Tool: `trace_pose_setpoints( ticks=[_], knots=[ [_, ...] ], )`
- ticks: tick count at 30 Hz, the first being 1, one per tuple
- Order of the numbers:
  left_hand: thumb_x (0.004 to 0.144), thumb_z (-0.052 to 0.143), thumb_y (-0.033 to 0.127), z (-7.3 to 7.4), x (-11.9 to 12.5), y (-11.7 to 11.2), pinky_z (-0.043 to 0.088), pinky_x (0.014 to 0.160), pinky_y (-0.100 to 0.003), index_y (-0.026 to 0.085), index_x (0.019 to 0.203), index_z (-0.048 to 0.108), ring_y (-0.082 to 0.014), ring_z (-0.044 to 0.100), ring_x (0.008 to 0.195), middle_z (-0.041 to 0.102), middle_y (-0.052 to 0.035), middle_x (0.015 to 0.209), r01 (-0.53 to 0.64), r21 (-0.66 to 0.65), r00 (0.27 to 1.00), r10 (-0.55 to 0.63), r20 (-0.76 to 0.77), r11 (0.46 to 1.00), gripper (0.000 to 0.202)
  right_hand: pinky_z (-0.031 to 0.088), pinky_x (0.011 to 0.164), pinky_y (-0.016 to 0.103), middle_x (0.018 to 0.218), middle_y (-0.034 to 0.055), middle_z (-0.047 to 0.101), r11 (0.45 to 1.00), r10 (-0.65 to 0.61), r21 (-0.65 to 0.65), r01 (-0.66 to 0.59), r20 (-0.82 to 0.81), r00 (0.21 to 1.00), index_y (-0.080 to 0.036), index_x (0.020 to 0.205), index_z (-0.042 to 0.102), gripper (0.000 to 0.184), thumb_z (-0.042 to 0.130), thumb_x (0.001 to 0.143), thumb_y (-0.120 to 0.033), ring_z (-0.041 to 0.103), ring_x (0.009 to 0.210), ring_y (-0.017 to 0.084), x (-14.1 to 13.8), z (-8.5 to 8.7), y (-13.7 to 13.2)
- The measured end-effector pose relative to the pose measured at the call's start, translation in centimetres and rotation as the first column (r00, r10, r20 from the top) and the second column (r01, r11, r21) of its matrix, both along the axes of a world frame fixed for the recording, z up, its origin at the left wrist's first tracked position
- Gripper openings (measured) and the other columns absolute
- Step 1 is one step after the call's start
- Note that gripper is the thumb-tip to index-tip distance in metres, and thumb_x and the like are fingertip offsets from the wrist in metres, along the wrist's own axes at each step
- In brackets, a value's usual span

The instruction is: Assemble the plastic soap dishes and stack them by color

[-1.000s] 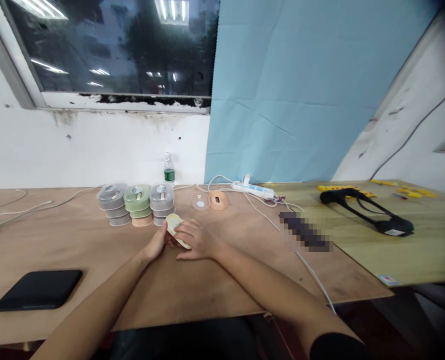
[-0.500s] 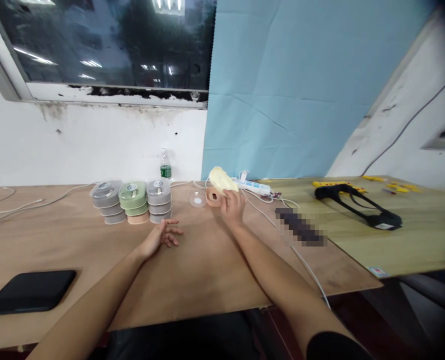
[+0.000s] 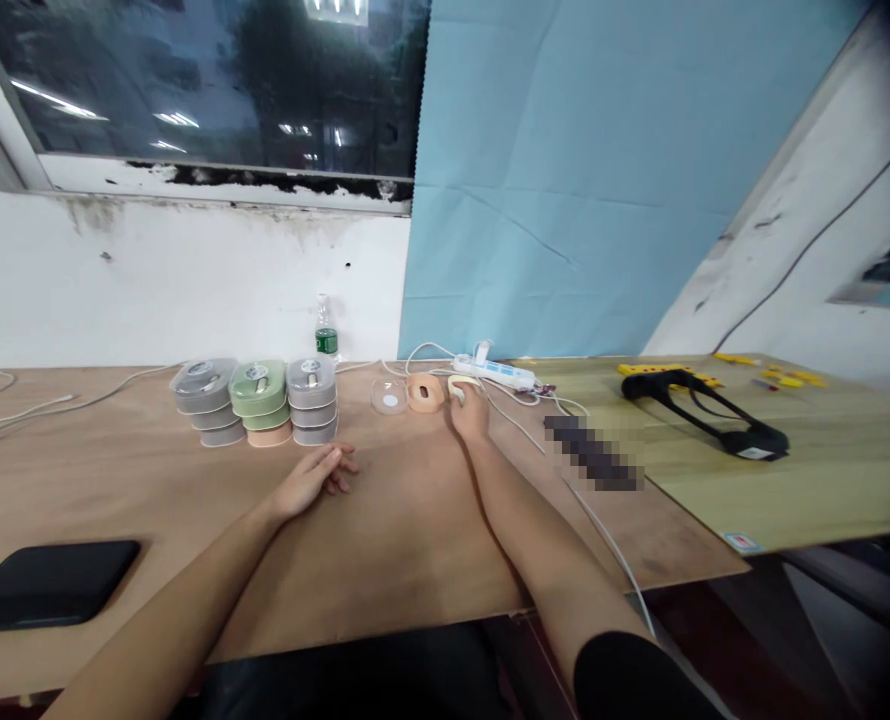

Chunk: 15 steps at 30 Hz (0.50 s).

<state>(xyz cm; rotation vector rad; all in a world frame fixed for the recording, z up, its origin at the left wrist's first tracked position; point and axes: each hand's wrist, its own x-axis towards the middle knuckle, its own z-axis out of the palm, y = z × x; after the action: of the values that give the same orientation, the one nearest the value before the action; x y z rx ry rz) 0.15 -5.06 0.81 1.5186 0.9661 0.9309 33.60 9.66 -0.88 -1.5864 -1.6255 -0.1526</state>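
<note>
My right hand [image 3: 470, 412] is closed on a pale yellow, rounded piece [image 3: 460, 381], low at the table's back. Most of that piece is hidden by the fingers. Just left of it sits an orange oval piece with a dark slot [image 3: 425, 393]. A clear lid-like piece with a white round spot [image 3: 389, 397] lies beside the orange one. My left hand [image 3: 316, 482] rests on the table, fingers loosely bent and apart, holding nothing. Nearest to it are stacked containers: a grey stack [image 3: 313, 402], a green-topped stack [image 3: 260, 400] and another grey stack [image 3: 209, 402].
A green-labelled bottle [image 3: 326, 330] stands against the wall. A white power strip [image 3: 494, 373] with cables lies behind my right hand. At the right are a blurred dark object [image 3: 593, 453] and a black frame [image 3: 704, 415]. A black flat case [image 3: 51, 585] lies front left.
My right hand has brought the pale yellow piece down from a raised, tilted pose to the table, right of the orange piece. My left hand has barely moved; its fingers are slightly more bent.
</note>
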Motion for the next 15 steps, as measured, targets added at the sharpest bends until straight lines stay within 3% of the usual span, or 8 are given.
trace_pose_setpoints(
  ticks=[2,5,9,15],
  knots=[
    [0.084,0.043,0.065,-0.06,0.00,0.02,0.042,0.057,-0.027,0.014,0.116,0.051,-0.0156,0.062,0.067,0.065,-0.0122,0.102,0.000,0.004,1.000,0.000,-0.005,1.000,0.061,0.030,0.101,0.045,0.126,0.0112,0.057,0.994,-0.106,-0.026,0.105,-0.030,0.994,-0.019,0.114,0.063,0.036,0.049,0.085,-0.036,0.046,0.117,0.030,0.27,-0.05,0.02],
    [0.085,0.042,0.065,-0.08,0.02,0.04,0.042,0.057,-0.027,0.014,0.116,0.051,-0.0153,0.062,0.068,0.065,-0.0120,0.102,0.005,0.017,1.000,-0.005,-0.013,1.000,0.060,0.031,0.098,0.048,0.119,0.0161,0.060,0.964,-0.188,-0.200,0.175,-0.048,0.981,-0.017,0.106,0.067,0.048,0.042,0.087,-0.053,0.049,0.113,0.032,0.81,-0.06,-0.04],
    [0.085,0.041,0.067,0.07,0.05,-0.04,0.043,0.058,-0.028,0.014,0.116,0.052,-0.0153,0.062,0.068,0.065,-0.0118,0.102,0.008,0.011,1.000,-0.008,-0.024,1.000,0.062,0.037,0.091,0.040,0.105,0.0168,0.065,0.947,-0.136,-0.293,0.134,0.014,0.991,-0.015,0.094,0.069,0.057,0.034,0.088,-0.060,0.056,0.104,0.029,0.87,-0.01,-0.09],
    [0.085,0.043,0.064,0.03,-0.04,-0.16,0.043,0.061,-0.029,0.015,0.117,0.052,-0.0156,0.062,0.069,0.065,-0.0117,0.102,0.023,0.022,1.000,-0.022,-0.020,1.000,0.060,0.040,0.079,0.032,0.096,0.0141,0.067,0.957,-0.060,-0.278,0.081,0.083,0.995,-0.016,0.090,0.064,0.051,0.049,0.079,-0.063,0.059,0.095,0.026,0.53,-0.18,0.14]
  ],
)
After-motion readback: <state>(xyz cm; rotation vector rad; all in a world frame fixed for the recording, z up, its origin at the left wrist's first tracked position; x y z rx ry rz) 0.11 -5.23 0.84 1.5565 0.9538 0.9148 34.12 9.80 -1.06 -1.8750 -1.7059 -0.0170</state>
